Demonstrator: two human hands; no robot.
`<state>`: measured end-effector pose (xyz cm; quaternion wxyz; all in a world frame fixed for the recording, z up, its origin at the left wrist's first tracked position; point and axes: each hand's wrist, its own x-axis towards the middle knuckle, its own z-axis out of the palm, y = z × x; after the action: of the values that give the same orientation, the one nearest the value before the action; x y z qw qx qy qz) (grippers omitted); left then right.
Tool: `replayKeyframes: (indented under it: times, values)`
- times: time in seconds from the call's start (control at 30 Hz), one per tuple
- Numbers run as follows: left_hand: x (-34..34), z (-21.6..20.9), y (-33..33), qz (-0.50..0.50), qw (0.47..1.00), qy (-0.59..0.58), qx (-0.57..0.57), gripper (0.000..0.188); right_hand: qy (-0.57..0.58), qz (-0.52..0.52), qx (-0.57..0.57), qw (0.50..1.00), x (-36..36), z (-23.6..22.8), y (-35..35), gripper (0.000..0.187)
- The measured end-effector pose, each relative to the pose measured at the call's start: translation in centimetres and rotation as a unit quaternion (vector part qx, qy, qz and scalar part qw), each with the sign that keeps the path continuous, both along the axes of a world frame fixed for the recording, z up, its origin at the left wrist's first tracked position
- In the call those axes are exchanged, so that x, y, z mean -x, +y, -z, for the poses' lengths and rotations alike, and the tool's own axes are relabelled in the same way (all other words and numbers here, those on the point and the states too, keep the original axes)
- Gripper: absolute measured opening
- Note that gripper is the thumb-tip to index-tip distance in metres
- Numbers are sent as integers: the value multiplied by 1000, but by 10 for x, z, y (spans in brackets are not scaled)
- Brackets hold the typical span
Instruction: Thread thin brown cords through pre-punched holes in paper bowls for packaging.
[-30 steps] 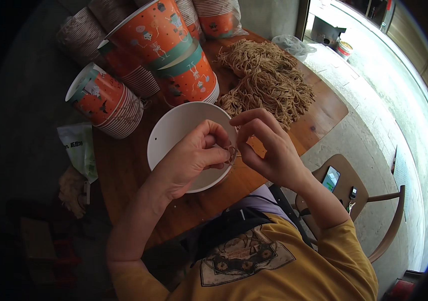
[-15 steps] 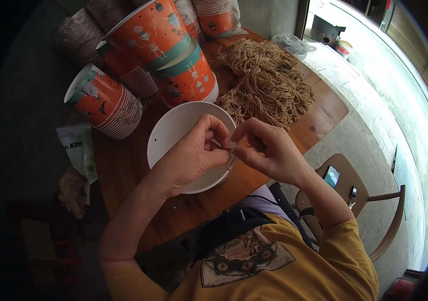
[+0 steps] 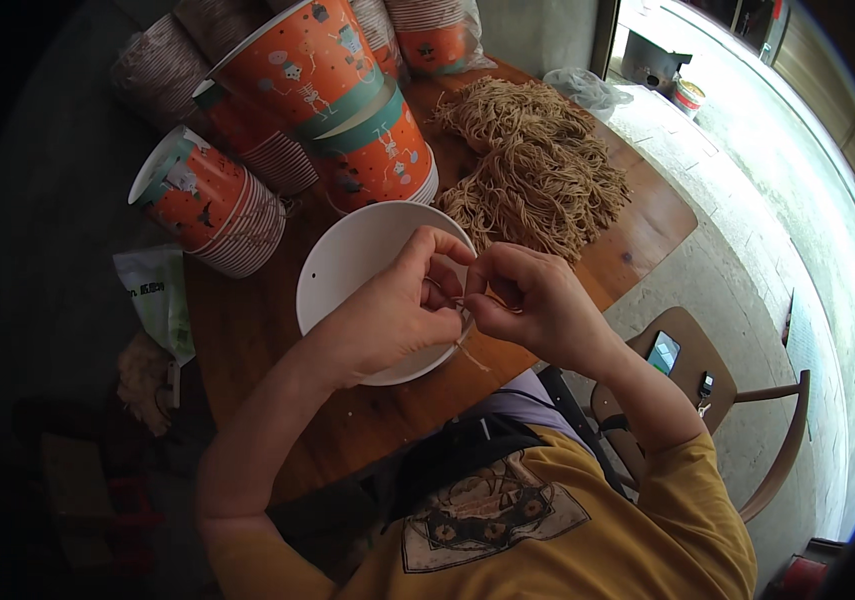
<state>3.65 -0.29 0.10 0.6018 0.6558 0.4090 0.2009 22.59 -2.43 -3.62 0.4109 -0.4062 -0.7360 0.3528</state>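
Note:
A white-walled paper bucket [image 3: 342, 265] sits on its base in front of me, its mouth facing up and a small dark hole in its far-left wall. Over its right rim, my left hand [image 3: 387, 315] pinches a thin tan string [image 3: 472, 356] between thumb and fingers. Close beside it, my right hand [image 3: 542, 305] has its thumb and fingers closed on the same string. A loose end hangs outside the rim; the part between my fingertips is mostly hidden. Beyond the bucket lies a heap of tan strings [image 3: 537, 165].
Stacked orange printed buckets [image 3: 377, 150] stand behind on the wooden table [image 3: 647, 210], with another stack [image 3: 212, 205] at left. A white-green bag [image 3: 157, 300] hangs by the left edge. At right, a chair [image 3: 682, 345] holds a phone [image 3: 663, 352] and a small black item.
My right hand has closed from a looser pinch and come nearer my left fingers. More of the string's loose end now shows below the rim. The bucket has shifted slightly right.

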Motion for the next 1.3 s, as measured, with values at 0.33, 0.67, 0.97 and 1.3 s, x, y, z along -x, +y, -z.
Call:
replayKeyframes:
  times: [0.33, 0.67, 0.97, 1.3]
  values:
    - [0, -8, -7, -1, 958, 187, -218, 19, 0, -4, 2, 1000, 1, -3, 0, 14]
    - [-5, 5, -19, -102, 958, 126, -236, 10, -7, 11, -18, 1000, 1, -3, -2, 13]
    - [-4, 25, -15, -127, 982, -64, -125, 8, 10, 17, -16, 1000, 2, 1, -4, 13]
    - [-7, 19, -9, -116, 966, -208, 100, 13, 62, 58, 5, 996, -1, 14, -12, 14]
